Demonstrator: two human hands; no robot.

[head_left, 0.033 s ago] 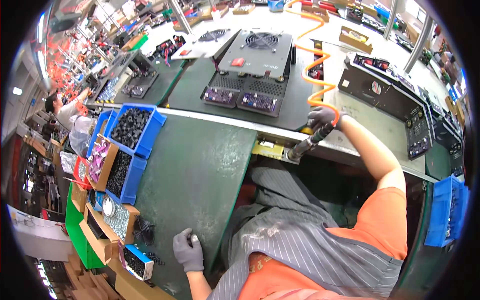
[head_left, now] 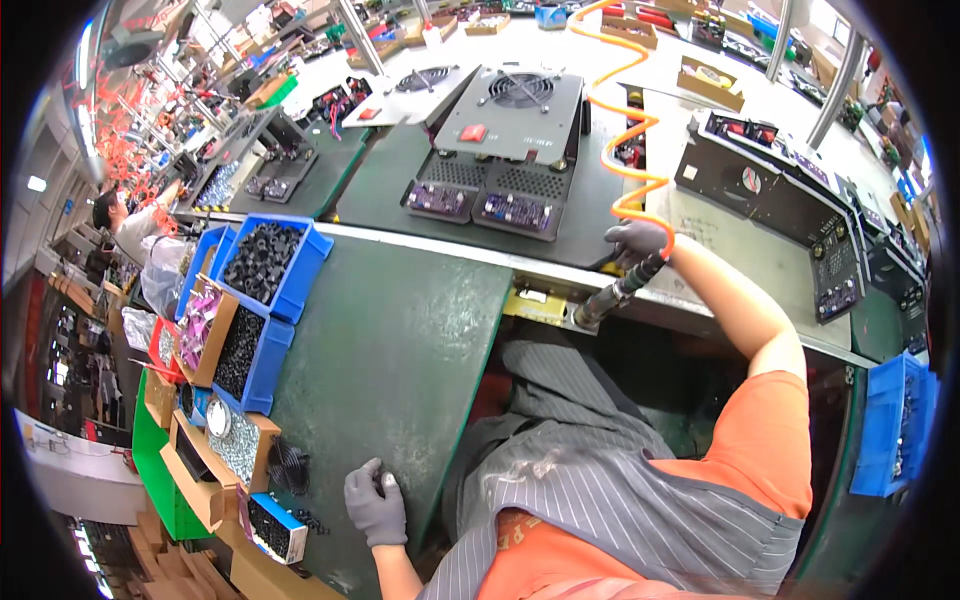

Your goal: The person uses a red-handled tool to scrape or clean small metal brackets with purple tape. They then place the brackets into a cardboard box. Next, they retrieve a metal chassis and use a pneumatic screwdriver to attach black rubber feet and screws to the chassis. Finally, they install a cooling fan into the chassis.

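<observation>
My right hand (head_left: 636,243), in a grey glove, is beside the upper end of a pneumatic screwdriver (head_left: 612,297). Its fingers reach left past the tool, loosely apart, and do not wrap round it. The screwdriver leans nose-down at a yellow metal bracket (head_left: 534,306) on the bench edge, and an orange coiled air hose (head_left: 640,186) rises from its top. My left hand (head_left: 377,508), also gloved, rests on the green mat (head_left: 390,340) with curled fingers; whatever lies inside is hidden. Beyond the bench edge stands a dark metal panel with a fan grille (head_left: 515,105), above purple circuit boards (head_left: 515,209).
On the left are blue bins (head_left: 291,285) of black parts, a carton of purple pieces (head_left: 205,325) and a box of screws (head_left: 240,440). A black metal casing (head_left: 745,175) stands to the right. Another blue bin (head_left: 890,425) hangs at far right. A co-worker (head_left: 125,220) sits at upper left.
My right hand has shifted slightly left, away from the top of the screwdriver. The screwdriver stays at the bracket, and my left hand has barely moved.
</observation>
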